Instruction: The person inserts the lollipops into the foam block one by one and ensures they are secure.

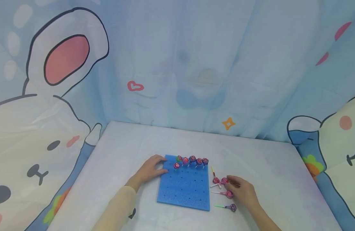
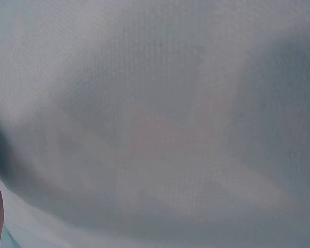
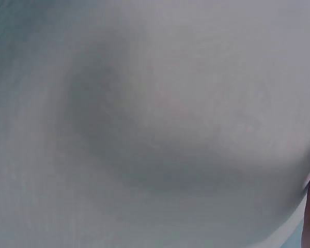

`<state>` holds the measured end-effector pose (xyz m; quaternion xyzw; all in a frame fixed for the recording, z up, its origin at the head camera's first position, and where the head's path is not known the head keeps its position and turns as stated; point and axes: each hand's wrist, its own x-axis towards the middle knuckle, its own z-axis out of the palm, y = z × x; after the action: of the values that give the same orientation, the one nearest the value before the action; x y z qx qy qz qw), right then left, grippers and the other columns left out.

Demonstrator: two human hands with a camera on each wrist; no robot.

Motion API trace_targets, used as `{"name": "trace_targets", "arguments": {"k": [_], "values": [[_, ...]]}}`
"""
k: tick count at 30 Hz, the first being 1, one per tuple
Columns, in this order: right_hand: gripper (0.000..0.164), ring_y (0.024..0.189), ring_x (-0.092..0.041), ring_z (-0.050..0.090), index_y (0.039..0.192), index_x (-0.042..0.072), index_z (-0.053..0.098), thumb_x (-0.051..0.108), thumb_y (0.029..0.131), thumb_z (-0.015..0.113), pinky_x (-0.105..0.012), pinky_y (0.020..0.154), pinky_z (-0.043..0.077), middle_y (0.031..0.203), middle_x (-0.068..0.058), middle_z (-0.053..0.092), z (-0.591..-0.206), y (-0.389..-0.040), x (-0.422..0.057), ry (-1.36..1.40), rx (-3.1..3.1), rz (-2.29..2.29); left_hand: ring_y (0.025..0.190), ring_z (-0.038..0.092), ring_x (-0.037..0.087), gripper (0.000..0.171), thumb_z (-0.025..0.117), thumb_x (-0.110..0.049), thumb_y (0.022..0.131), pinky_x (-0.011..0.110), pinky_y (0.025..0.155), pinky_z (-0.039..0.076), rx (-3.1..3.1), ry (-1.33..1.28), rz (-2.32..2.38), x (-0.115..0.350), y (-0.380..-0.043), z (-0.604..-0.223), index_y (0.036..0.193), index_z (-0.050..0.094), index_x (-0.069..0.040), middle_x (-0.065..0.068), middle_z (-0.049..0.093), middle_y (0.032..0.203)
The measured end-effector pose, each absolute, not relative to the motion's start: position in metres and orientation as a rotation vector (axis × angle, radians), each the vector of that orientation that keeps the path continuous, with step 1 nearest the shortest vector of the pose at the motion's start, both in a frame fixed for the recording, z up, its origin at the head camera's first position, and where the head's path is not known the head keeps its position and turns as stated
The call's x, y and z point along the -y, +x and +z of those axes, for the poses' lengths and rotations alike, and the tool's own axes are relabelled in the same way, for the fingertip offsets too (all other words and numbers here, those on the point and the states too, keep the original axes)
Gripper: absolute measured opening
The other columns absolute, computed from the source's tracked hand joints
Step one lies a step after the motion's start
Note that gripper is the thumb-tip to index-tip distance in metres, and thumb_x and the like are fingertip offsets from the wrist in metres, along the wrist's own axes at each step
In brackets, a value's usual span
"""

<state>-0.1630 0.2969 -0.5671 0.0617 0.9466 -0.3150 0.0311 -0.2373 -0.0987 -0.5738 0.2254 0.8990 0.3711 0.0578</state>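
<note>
The blue foam board (image 1: 185,191) lies on the pale tabletop (image 1: 131,146), dotted with small holes. Along its far edge five wrapped lollipops (image 1: 192,159) stand in a row on their sticks, and a sixth lollipop (image 1: 176,166) stands just nearer than the row's left end. The left hand (image 1: 149,168) rests at the board's left edge, thumb and fingers spread apart, holding nothing up. Right of the board, the right hand (image 1: 243,191) has its thumb and finger pinched at the head of a pink lollipop (image 1: 225,181). Beside that, also right of the board, lie a yellow-stick lollipop (image 1: 216,180), another pink-wrapped one (image 1: 229,194) and, nearest me, a purple-wrapped one (image 1: 233,207).
</note>
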Motion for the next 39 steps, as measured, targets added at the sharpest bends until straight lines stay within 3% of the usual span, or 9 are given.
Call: {"name": "trace_targets", "arguments": {"k": [12, 25, 39], "values": [[0.043, 0.115, -0.039, 0.059, 0.131, 0.003, 0.059, 0.012, 0.09, 0.07, -0.048, 0.093, 0.053, 0.124, -0.02, 0.063, -0.5688, -0.1648, -0.29, 0.135, -2.937, -0.994, 0.132, 0.045, 0.025, 0.05, 0.07, -0.038, 0.09, 0.045, 0.112, 0.036, -2.72, 0.684, 1.131, 0.0978, -0.2368, -0.5745, 0.133, 0.057, -0.016, 0.004, 0.055, 0.134], [0.04, 0.107, -0.035, 0.063, 0.127, 0.002, 0.061, 0.016, 0.091, 0.071, -0.047, 0.09, 0.055, 0.113, -0.017, 0.068, -0.5714, -0.1647, -0.2901, 0.2, -2.949, -0.986, 0.132, 0.046, 0.024, 0.05, 0.07, -0.038, 0.09, 0.044, 0.112, 0.036, -2.726, 0.679, 1.118, 0.0981, -0.2367, -0.5739, 0.134, 0.057, -0.016, 0.004, 0.056, 0.134], [0.041, 0.119, -0.035, 0.058, 0.132, 0.008, 0.056, 0.019, 0.094, 0.067, -0.043, 0.096, 0.051, 0.131, -0.018, 0.059, -0.5675, -0.167, -0.2907, 0.304, -2.887, -1.251, 0.129, 0.048, 0.026, 0.049, 0.071, -0.032, 0.091, 0.044, 0.111, 0.037, -2.72, 0.707, 1.163, 0.0975, -0.2348, -0.569, 0.132, 0.058, -0.01, 0.006, 0.057, 0.132]]}}
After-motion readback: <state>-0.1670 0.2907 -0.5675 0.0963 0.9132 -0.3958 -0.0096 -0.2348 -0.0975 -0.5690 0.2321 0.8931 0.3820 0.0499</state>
